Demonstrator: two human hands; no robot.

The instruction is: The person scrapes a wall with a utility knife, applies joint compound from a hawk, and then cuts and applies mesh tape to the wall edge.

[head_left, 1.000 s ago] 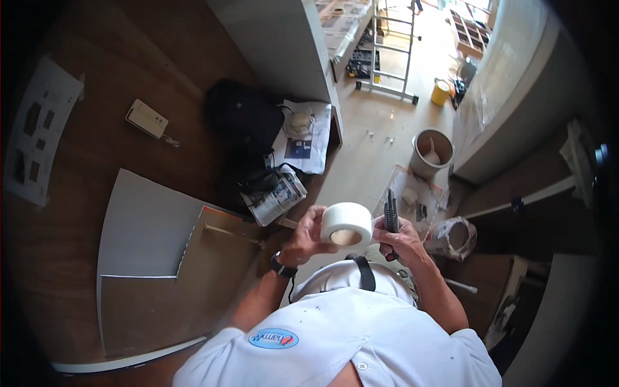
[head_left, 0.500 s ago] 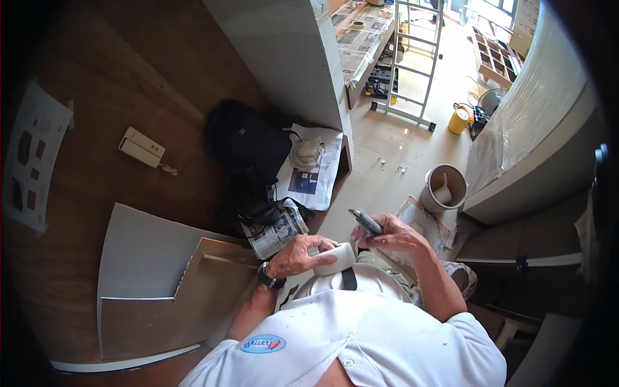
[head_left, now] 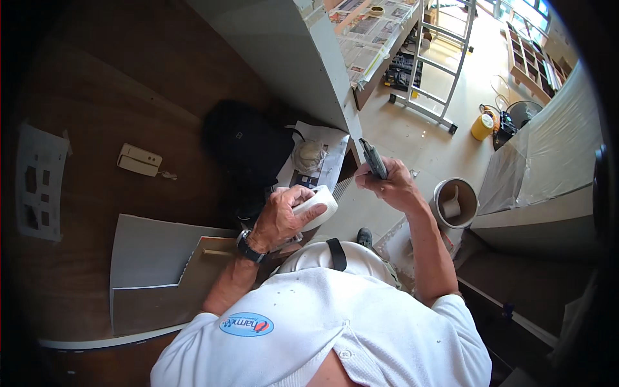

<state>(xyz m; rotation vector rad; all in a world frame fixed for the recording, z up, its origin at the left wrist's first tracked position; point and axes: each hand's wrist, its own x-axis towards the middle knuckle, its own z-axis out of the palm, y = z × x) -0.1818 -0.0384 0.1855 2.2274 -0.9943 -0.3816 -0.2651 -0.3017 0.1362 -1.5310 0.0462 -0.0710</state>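
Observation:
My left hand point(head_left: 281, 218) grips a roll of white tape point(head_left: 319, 213) at waist height, thumb across its side. A short span of pale mesh tape point(head_left: 342, 188) stretches from the roll toward my right hand point(head_left: 392, 184). That hand is raised right of the roll, closed on a dark grey utility knife point(head_left: 373, 160) held upright. I cannot make out whether its fingers also pinch the tape's end. Behind the roll are a black backpack point(head_left: 248, 145) and a crumpled white mask point(head_left: 308, 156) on paper.
A bucket with a scoop point(head_left: 455, 213) stands right. An aluminium ladder point(head_left: 450, 71), yellow container point(head_left: 482, 128) and newspaper-covered bench point(head_left: 377, 29) are beyond. Plastic sheeting point(head_left: 548, 155) drapes the right side. Board offcuts point(head_left: 148, 251) and an intercom handset point(head_left: 138, 160) lie left.
Both hands have moved apart and upward. My right hand with the knife is now higher, a stretch of mesh tape has appeared between roll and hand, and the roll has tilted.

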